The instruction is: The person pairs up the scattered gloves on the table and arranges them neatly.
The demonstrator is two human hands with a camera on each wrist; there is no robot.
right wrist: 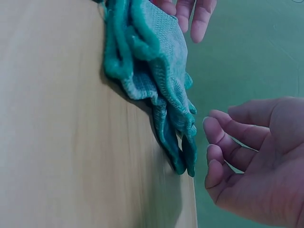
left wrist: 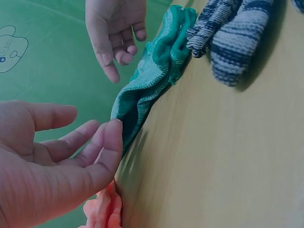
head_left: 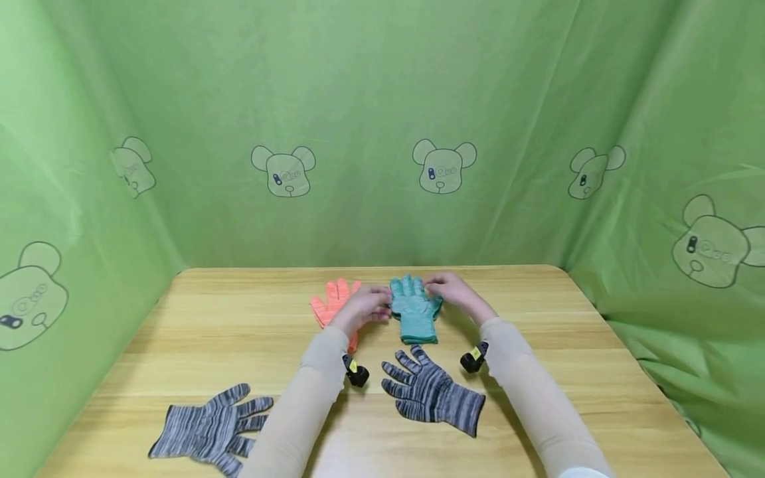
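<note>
A pair of green knit gloves (head_left: 415, 312) lies stacked, one on top of the other, near the far edge of the table, fingers pointing away. My left hand (head_left: 367, 307) is at the stack's left side; in the left wrist view its relaxed fingertips (left wrist: 114, 127) come right up to the green fabric. On the opposite side is my right hand (head_left: 452, 289), its fingers loosely bent. The right wrist view has this hand (right wrist: 259, 152) with a gap between it and the green glove fingers (right wrist: 187, 152). Neither hand grips anything.
An orange glove (head_left: 336, 299) lies left of the green stack, partly hidden by my left arm. Two grey-and-black striped gloves (head_left: 436, 392) lie nearer on the wooden table (head_left: 538, 398), one far left, partly covered by my sleeve. Green curtains (head_left: 370, 226) surround the table's back and sides.
</note>
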